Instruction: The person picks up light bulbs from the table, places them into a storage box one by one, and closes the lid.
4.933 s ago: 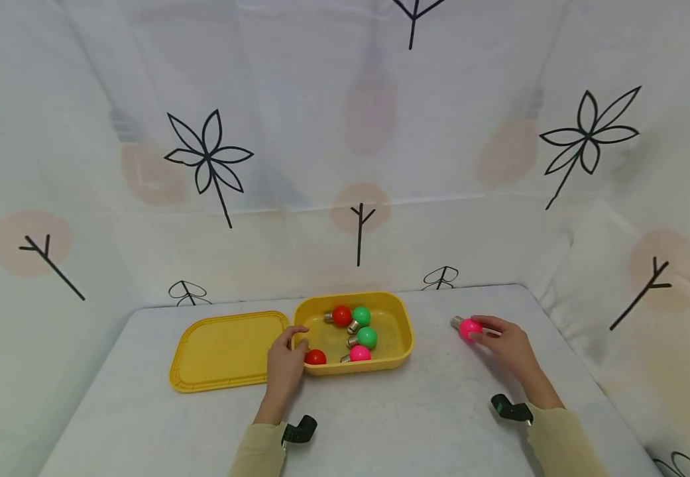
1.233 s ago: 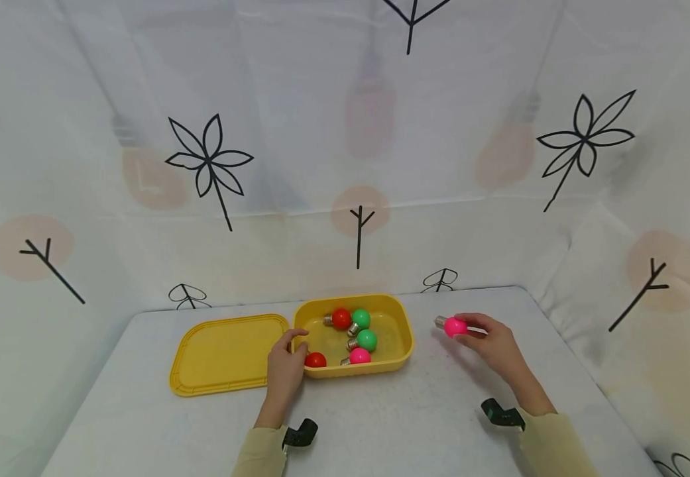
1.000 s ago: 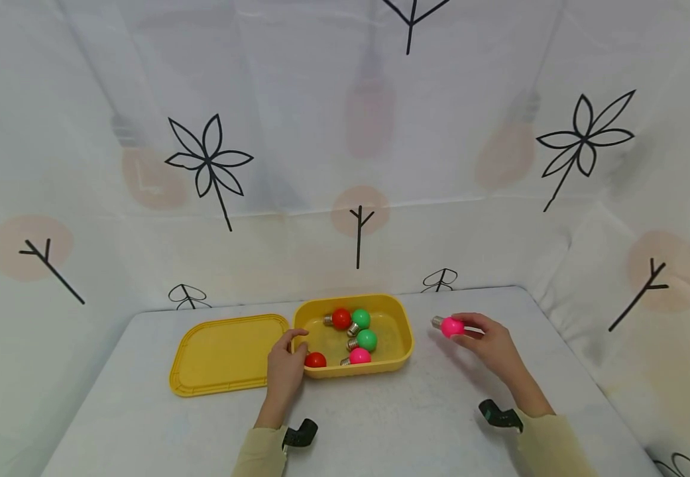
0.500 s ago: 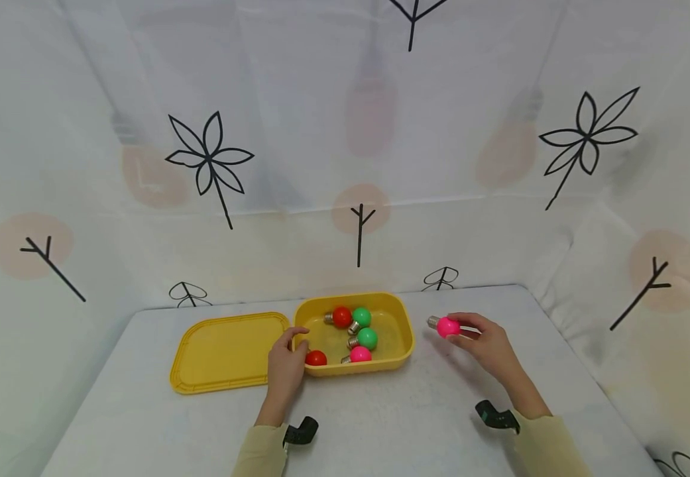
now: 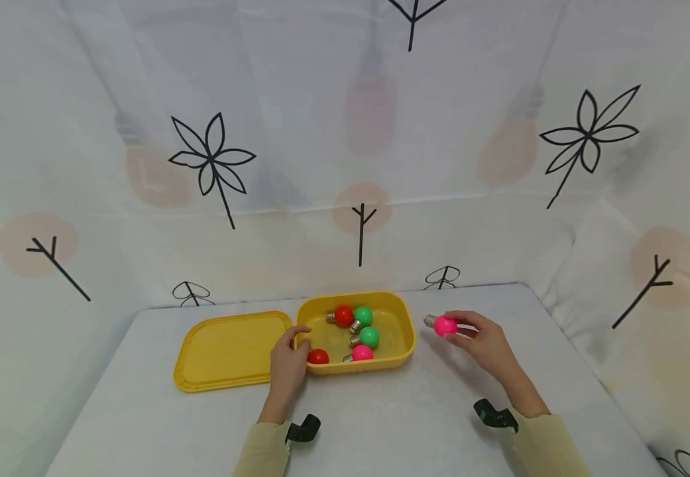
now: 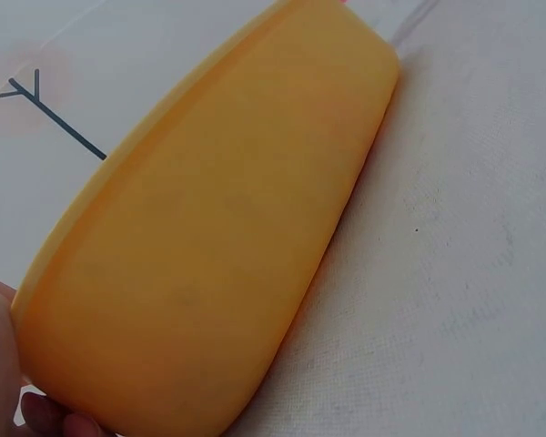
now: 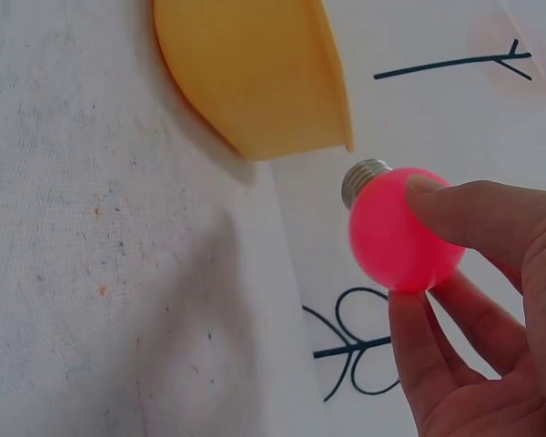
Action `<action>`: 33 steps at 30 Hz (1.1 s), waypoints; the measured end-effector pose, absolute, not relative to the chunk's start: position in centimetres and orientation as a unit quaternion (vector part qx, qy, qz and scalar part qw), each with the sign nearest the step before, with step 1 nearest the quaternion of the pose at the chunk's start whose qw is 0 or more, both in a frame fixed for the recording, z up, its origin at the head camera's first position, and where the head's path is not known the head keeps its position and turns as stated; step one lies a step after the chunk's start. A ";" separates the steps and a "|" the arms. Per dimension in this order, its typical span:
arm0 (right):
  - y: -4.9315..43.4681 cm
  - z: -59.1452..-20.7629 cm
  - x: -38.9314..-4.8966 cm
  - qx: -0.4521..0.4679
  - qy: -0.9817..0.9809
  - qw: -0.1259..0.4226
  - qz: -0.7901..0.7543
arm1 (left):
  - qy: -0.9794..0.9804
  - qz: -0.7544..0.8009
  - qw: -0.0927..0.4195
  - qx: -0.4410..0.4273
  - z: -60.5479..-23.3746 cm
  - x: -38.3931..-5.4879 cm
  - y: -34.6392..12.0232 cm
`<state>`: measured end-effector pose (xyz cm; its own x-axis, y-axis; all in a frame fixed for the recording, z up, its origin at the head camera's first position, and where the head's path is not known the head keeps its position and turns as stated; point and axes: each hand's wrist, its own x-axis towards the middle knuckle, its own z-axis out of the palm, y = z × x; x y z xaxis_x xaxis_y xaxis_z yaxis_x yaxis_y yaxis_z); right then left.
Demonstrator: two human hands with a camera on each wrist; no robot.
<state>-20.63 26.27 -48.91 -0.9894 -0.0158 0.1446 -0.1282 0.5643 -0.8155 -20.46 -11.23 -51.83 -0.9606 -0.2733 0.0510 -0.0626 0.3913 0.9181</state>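
Note:
To the right of the yellow box, my right hand (image 5: 486, 344) pinches a pink light bulb (image 7: 396, 232) between thumb and fingertips. Its metal screw base points left, toward the box, and a shadow lies on the table below it. My left hand (image 5: 287, 361) grips the left end of the yellow box (image 5: 407, 331), thumb at the rim. Inside the box lie a red bulb (image 5: 343, 316) and a green bulb (image 5: 363, 316) at the back, another green bulb (image 5: 369, 337) in the middle, and a pink bulb (image 5: 362, 353) and a red bulb (image 5: 318, 356) along the front wall.
A flat yellow lid (image 5: 231, 351) lies left of the box, close to my left hand. All this stands on a white-covered table (image 5: 380, 424). Behind it hangs a pale cloth (image 5: 297, 258) with leaf and twig drawings.
My right hand has carried the pink bulb leftward, nearer the box. The left hand stays at the box's left end, and the bulbs inside have not moved.

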 end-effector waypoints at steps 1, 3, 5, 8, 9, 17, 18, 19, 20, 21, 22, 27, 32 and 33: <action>26.1 -48.9 -20.6 0.043 -0.881 0.061 0.467 | -0.829 -0.541 0.097 0.101 -51.8 -20.5 -11.2; 25.9 -48.7 -20.6 0.045 -0.879 0.060 0.470 | -0.831 -0.539 0.097 0.102 -51.8 -20.5 -11.2; 25.6 -48.7 -20.6 0.047 -0.878 0.058 0.472 | -0.832 -0.537 0.095 0.102 -51.9 -20.5 -11.2; 25.2 -48.6 -20.6 0.046 -0.876 0.054 0.476 | -0.832 -0.537 0.096 0.101 -51.9 -20.5 -11.2; 25.1 -48.5 -20.6 0.045 -0.876 0.053 0.477 | -0.832 -0.537 0.095 0.100 -51.9 -20.5 -11.2; 24.4 -48.4 -20.7 0.066 -0.876 0.065 0.474 | -0.831 -0.539 0.095 0.101 -52.0 -20.5 -11.3; 24.3 -48.3 -20.7 0.069 -0.875 0.065 0.474 | -0.830 -0.540 0.095 0.102 -52.1 -20.5 -11.3; 24.2 -48.3 -20.7 0.069 -0.875 0.066 0.475 | -0.830 -0.541 0.094 0.102 -52.1 -20.5 -11.3; 24.2 -48.2 -20.6 0.072 -0.874 0.065 0.475 | -0.829 -0.542 0.094 0.102 -52.1 -20.5 -11.3; 24.1 -48.1 -20.6 0.071 -0.874 0.065 0.477 | -0.829 -0.541 0.095 0.102 -52.1 -20.5 -11.3; 24.0 -48.1 -20.6 0.072 -0.873 0.064 0.478 | -0.829 -0.542 0.095 0.102 -52.1 -20.5 -11.3; 23.7 -47.7 -20.6 0.077 -0.870 0.058 0.484 | -0.831 -0.538 0.097 0.105 -51.9 -20.5 -11.3; 23.3 -47.8 -20.7 0.091 -0.867 0.059 0.487 | -0.833 -0.534 0.098 0.103 -51.8 -20.5 -11.3; 23.3 -47.8 -20.8 0.094 -0.866 0.059 0.488 | -0.833 -0.534 0.098 0.102 -51.8 -20.5 -11.3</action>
